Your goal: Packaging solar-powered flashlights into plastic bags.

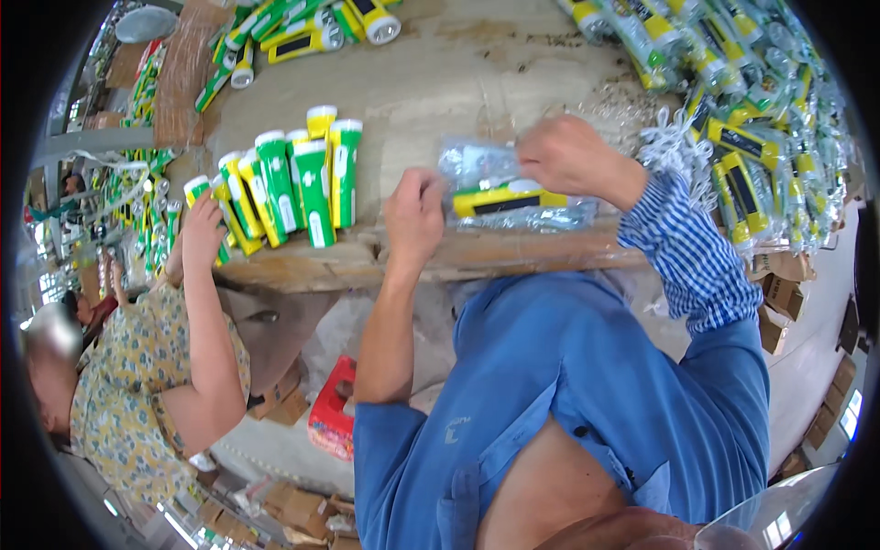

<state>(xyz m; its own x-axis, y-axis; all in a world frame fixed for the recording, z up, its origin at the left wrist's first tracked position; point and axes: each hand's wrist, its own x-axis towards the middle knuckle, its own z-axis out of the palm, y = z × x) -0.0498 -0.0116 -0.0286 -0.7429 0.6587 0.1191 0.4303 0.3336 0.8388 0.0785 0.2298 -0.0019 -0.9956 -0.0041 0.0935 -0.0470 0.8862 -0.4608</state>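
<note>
Close to the near edge of the worktable, a yellow-and-green flashlight lies on its side between the person's hands, its dark panel in view, with clear plastic film behind and in front of it; whether it is inside a bag I cannot tell. The left hand is curled just beyond its left end, and the right hand is bent over the film near its right end. Fingers are folded on both, but what, if anything, they pinch is hidden.

The flashlight looks like a light, hard plastic shell, stiff enough for a firm hold round the barrel; the dark panel is probably the part to keep fingertips off (scratches would show there). The film looks limp and slippery, best pinched by an edge.

Farther off to the left, similar flashlights cluster with their pale heads pointing away. On the right, a tangle of white cords seems soft and prone to snag. Beyond, bagged flashlights heap up, likely to slide over one another, and at the far side more loose flashlights lie jumbled
</note>
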